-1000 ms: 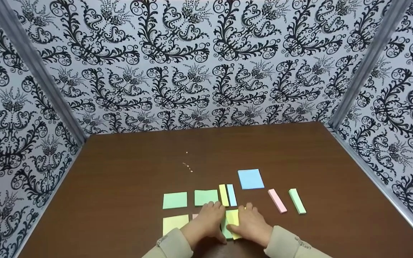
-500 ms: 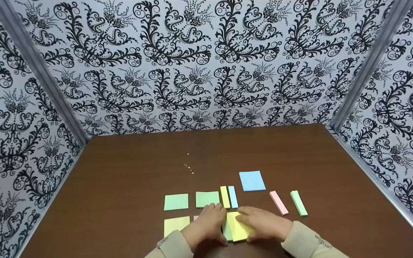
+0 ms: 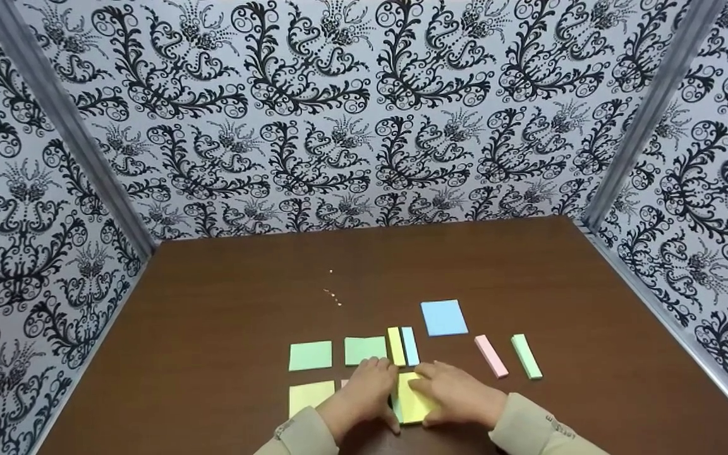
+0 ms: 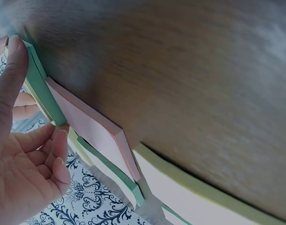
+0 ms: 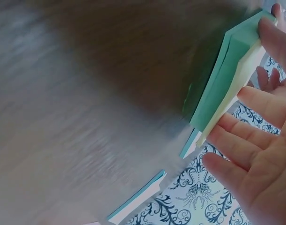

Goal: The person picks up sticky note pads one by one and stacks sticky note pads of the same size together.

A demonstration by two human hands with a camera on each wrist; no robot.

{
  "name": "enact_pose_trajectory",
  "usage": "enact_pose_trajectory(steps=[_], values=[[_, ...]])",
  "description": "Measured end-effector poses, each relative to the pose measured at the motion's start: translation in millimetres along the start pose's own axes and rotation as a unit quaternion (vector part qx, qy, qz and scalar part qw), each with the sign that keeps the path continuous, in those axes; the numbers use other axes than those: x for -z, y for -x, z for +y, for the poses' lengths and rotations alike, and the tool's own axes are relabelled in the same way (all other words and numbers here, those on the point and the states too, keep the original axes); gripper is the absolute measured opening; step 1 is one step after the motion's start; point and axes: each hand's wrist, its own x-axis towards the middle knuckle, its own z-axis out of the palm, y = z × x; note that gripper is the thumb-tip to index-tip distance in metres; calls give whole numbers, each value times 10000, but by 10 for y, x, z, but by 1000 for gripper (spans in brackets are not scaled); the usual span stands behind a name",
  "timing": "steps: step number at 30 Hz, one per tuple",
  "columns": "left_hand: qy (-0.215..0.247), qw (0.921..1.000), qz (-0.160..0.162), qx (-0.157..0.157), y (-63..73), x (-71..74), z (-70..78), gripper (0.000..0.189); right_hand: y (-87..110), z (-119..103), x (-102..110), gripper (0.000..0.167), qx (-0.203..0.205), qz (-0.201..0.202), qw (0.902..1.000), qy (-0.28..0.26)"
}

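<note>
In the head view my left hand [image 3: 367, 393] and right hand [image 3: 459, 393] face each other across a small stack of sticky note pads near the front of the table. On top lies a yellow sticky note pad [image 3: 413, 404], held at its right side between my right thumb and fingers. A thick green sticky note pad [image 5: 221, 77] sits under it, mostly covered from above. My left thumb and fingers grip this green pad's left side, as the left wrist view shows. Beside it, a pink sticky note pad [image 4: 89, 122] is largely hidden under my left hand in the head view.
Two green pads [image 3: 311, 356] and a pale yellow pad [image 3: 311, 397] lie left on the brown table [image 3: 244, 278]. Narrow yellow [image 3: 395, 346] and blue [image 3: 409, 346] strips stand behind my hands. Farther right are a blue square [image 3: 444, 317], a pink strip [image 3: 491, 356] and a green strip [image 3: 526, 356].
The yellow pad moved right with my right hand, showing more of its face, then slid slightly back left over the green pad. My left hand kept its place.
</note>
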Motion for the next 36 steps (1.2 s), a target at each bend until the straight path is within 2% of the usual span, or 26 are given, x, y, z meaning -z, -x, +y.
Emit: enact_pose_trajectory(steps=[6, 13, 15, 22, 29, 36], values=[[-156, 9998, 99, -80, -7, -9, -8, 78, -25, -26, -19, 54, -101, -53, 9999, -67], [100, 9999, -120, 39, 2, 11, -27, 74, -19, -37, -3, 54, -231, -211, 9983, -488], [39, 9999, -127, 104, 7, 16, -26, 76, -19, -36, -3, 55, -286, -234, 9977, -559], [-218, 9994, 140, 250, 37, -10, -37, 82, -9, -36, -20, 58, -390, -216, 9974, -572], [-477, 9978, 279, 360, 76, -42, -43, 81, -17, -55, -14, 59, -643, -420, 9929, -908], [-276, 9987, 234, 367, 78, -38, -29, 75, -9, -63, -6, 58, -638, -358, 9922, -1010]])
